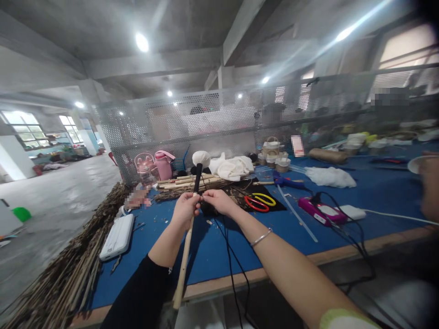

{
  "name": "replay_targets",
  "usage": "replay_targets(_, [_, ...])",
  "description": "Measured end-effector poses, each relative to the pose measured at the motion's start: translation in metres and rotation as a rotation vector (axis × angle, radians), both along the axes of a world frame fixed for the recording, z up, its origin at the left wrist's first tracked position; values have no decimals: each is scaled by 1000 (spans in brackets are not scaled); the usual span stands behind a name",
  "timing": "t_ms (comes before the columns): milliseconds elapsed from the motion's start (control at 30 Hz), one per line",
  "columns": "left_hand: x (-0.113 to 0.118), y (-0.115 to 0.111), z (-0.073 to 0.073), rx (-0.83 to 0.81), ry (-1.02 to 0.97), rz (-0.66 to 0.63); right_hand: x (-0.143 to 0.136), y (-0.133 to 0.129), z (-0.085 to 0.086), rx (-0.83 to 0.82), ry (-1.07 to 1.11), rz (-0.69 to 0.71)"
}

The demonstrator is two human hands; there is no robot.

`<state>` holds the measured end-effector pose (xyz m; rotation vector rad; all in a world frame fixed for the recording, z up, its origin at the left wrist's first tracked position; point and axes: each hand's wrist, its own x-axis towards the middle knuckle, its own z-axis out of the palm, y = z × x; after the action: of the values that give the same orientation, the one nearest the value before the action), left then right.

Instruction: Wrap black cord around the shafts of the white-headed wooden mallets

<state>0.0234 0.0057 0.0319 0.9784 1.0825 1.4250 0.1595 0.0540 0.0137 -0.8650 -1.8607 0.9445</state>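
Note:
A pale wooden stick (185,265) slants up over the blue table, its upper part wrapped in black (198,178) and topped by a round white ball (201,158). My left hand (186,210) is closed around the stick just below the black part. Right beside it, my right hand (217,202) has its fingertips pinched near the wrapping; what they hold is too small to make out. Black cords (230,256) hang below my right hand. Red and yellow scissors (259,202) lie on black cloth to the right.
Dried stalks (78,260) line the left edge, beside a white power bank (117,236). Behind my hands lie wooden sticks (178,183) and white cloth (231,167). A blue glue gun (288,182), a purple device (322,211) with cables and a paper roll (328,156) are right. A person's arm (430,187) shows far right.

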Motion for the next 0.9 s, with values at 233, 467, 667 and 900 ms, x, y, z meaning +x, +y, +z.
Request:
replay_targets(233, [0, -2, 2, -27, -33, -43, -1, 2, -2, 43, 65, -5])
replay_targets(467, [0, -2, 7, -75, -111, -93, -8, -3, -2, 80, 73, -13])
replay_targets(667, [3, -6, 7, 4, -10, -57, -10, -9, -3, 160, -56, -62])
replay_targets(900, [3, -4, 3, -3, 109, 11, -15, -8, -5, -375, 310, 26])
